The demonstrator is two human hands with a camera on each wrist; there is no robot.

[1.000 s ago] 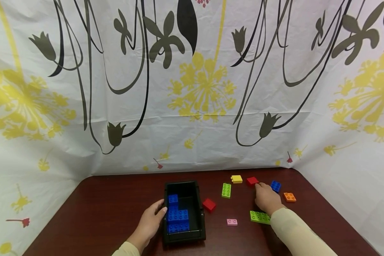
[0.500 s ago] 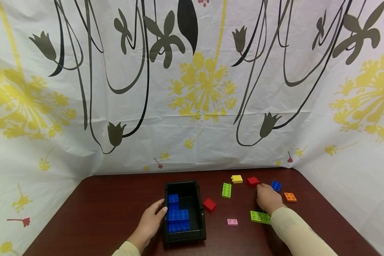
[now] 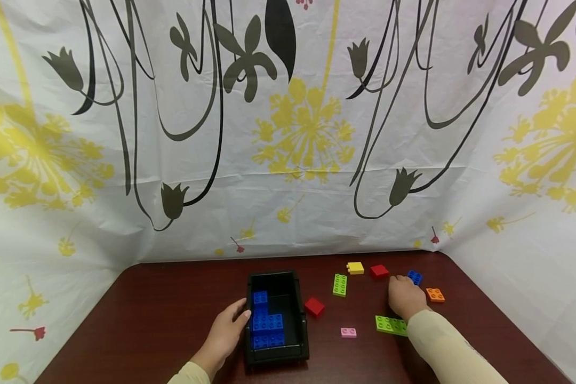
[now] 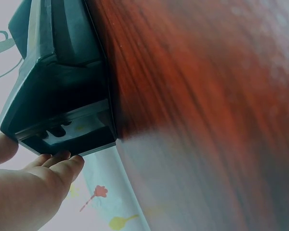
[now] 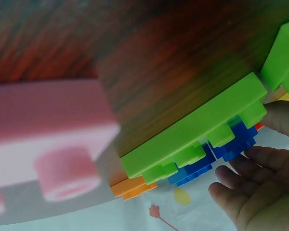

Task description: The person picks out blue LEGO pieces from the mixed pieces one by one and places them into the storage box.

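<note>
A black box (image 3: 290,353) stands on the table, and several blue toy bricks (image 3: 268,322) lie inside it along its left side. My left hand (image 3: 225,330) rests against the box's left wall, fingers fairly straight and thumb at the rim. The left wrist view has the same hand (image 4: 36,190) touching the wall from outside. At the right, my right hand (image 3: 406,298) reaches low over the table. In the right wrist view its thumb and fingers are around a blue brick (image 5: 236,139), partly hidden behind a long green brick (image 5: 197,127).
Around the right hand lie a blue brick (image 3: 415,277), an orange brick (image 3: 434,295), a red brick (image 3: 379,272) and a long green brick (image 3: 390,325). Nearer the box are another red brick (image 3: 314,307), a green one (image 3: 340,285), a yellow one (image 3: 355,268) and a pink one (image 3: 348,333).
My right hand has shifted slightly rightward, away from the far red brick, and its fingers look more drawn in. The left hand and the box have stayed put.
</note>
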